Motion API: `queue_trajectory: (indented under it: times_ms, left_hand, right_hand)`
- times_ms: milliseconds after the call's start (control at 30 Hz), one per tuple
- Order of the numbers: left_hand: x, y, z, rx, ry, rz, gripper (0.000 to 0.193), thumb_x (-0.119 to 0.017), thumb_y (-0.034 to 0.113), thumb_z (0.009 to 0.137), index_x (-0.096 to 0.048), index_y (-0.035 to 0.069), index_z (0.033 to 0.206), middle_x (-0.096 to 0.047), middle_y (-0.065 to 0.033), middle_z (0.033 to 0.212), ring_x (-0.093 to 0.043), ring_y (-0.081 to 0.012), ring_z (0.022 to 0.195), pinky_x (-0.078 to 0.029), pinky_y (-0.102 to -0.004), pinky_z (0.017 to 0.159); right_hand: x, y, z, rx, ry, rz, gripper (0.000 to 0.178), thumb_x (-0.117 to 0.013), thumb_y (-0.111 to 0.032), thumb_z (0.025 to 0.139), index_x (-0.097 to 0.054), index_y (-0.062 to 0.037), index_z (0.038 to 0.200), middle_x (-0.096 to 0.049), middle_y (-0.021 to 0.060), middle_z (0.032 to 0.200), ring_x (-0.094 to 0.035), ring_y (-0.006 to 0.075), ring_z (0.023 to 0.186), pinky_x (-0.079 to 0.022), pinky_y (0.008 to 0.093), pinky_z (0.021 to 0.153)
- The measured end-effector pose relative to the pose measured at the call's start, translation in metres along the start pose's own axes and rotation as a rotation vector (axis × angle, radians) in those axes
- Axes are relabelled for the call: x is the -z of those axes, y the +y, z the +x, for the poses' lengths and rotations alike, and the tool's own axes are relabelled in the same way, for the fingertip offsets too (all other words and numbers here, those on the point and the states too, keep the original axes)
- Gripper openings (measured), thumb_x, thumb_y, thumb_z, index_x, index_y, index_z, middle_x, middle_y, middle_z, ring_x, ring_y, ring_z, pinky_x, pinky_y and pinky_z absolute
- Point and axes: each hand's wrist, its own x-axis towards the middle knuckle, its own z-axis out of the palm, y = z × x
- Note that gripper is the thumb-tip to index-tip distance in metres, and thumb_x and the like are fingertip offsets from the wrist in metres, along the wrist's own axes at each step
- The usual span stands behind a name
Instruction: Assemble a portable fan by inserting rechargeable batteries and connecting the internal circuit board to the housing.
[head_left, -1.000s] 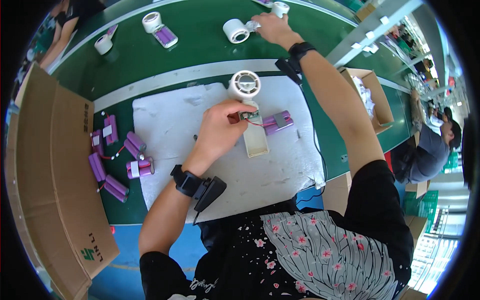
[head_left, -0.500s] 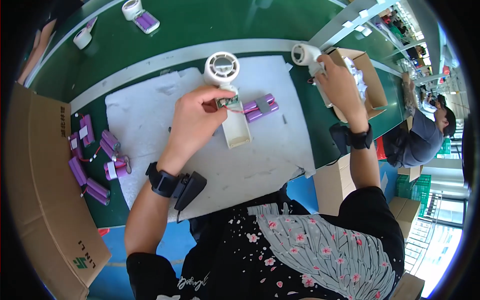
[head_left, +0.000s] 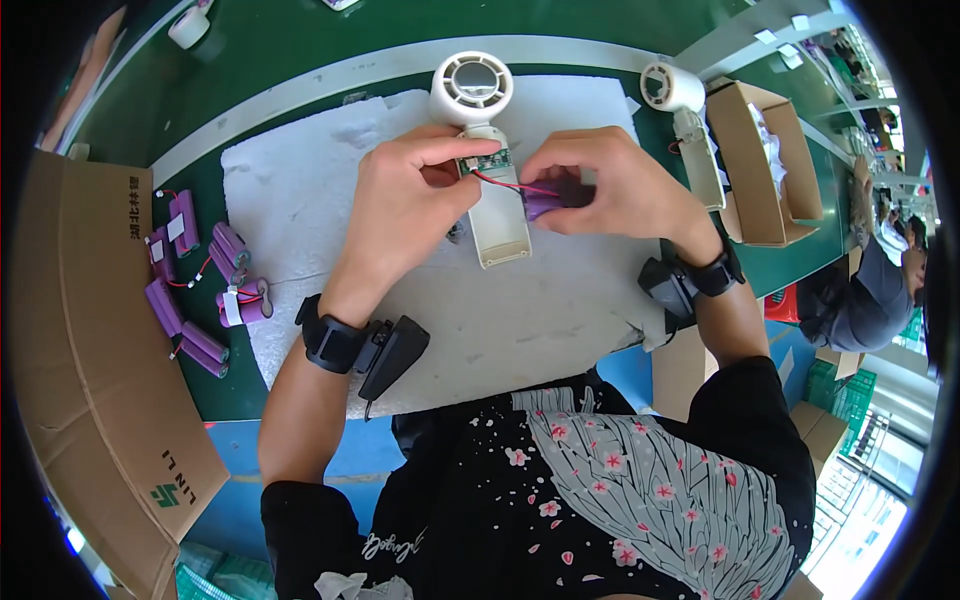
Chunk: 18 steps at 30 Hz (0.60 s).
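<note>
A white handheld fan [head_left: 500,225] lies on the pale mat with its handle casing uncovered. Inside its upper end sits a green circuit board [head_left: 486,160], from which a red wire runs to the right. My left hand [head_left: 410,195] pinches the fan handle at the board with thumb and forefinger. On the right of the casing, my right hand [head_left: 620,185] is closed round a purple battery pack [head_left: 541,200], mostly hidden by its fingers. The pack is beside the casing, not in it.
Several purple battery packs [head_left: 205,345] lie left of the mat [head_left: 480,340], beside a tall cardboard box [head_left: 100,330]. Another opened fan [head_left: 672,88] rests at right, by a carton [head_left: 765,165] with white parts. One more fan [head_left: 188,28] lies far left. A person [head_left: 865,290] sits at right.
My right hand has left the second fan by the carton and come back to the middle, where it has taken hold of the battery pack. My left hand stays on the fan.
</note>
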Motion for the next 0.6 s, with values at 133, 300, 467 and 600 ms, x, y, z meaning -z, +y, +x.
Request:
queue_trajectory:
  times_ms: [133, 300, 467, 600]
  left_hand:
    - [0.003, 0.006, -0.002, 0.026, -0.013, 0.018, 0.035, -0.062, -0.004, 0.074, -0.073, 0.007, 0.105, -0.068, -0.0119, 0.107, -0.067, -0.0162, 0.080, -0.053, -0.0253, 0.073]
    - [0.004, 0.005, -0.001, 0.007, -0.014, 0.034, 0.035, -0.063, -0.003, 0.074, -0.073, 0.007, 0.106, -0.068, -0.0130, 0.106, -0.068, -0.0169, 0.080, -0.054, -0.0255, 0.073]
    - [0.007, 0.006, 0.001, 0.029, -0.062, 0.066, 0.035, -0.067, -0.001, 0.074, -0.073, 0.008, 0.107, -0.067, -0.0138, 0.106, -0.068, -0.0170, 0.078, -0.054, -0.0258, 0.072]
    - [0.009, 0.003, -0.001, 0.012, -0.051, 0.089, 0.035, -0.070, -0.001, 0.073, -0.073, 0.008, 0.106, -0.068, -0.0133, 0.104, -0.068, -0.0155, 0.075, -0.054, -0.0250, 0.069]
  right_hand:
    - [0.006, 0.005, -0.004, -0.126, -0.066, 0.378, 0.039, -0.072, -0.004, 0.077, -0.060, -0.0005, 0.114, -0.067, 0.0079, 0.091, -0.064, 0.0149, 0.075, -0.053, 0.0287, 0.063]
    - [0.007, 0.006, -0.006, -0.290, -0.210, 0.977, 0.052, -0.063, -0.003, 0.082, -0.047, 0.0009, 0.131, -0.065, 0.0125, 0.097, -0.069, 0.0208, 0.083, -0.058, 0.0291, 0.065]
    - [0.004, 0.004, -0.012, -0.182, -0.257, 1.200, 0.070, -0.067, -0.001, 0.076, -0.037, 0.0002, 0.139, -0.061, 0.0159, 0.108, -0.069, 0.0276, 0.090, -0.061, 0.0315, 0.070]
    - [0.003, 0.009, -0.013, -0.046, -0.234, 1.207, 0.083, -0.074, 0.000, 0.066, -0.036, 0.0020, 0.140, -0.056, 0.0178, 0.116, -0.067, 0.0309, 0.096, -0.061, 0.0330, 0.073]
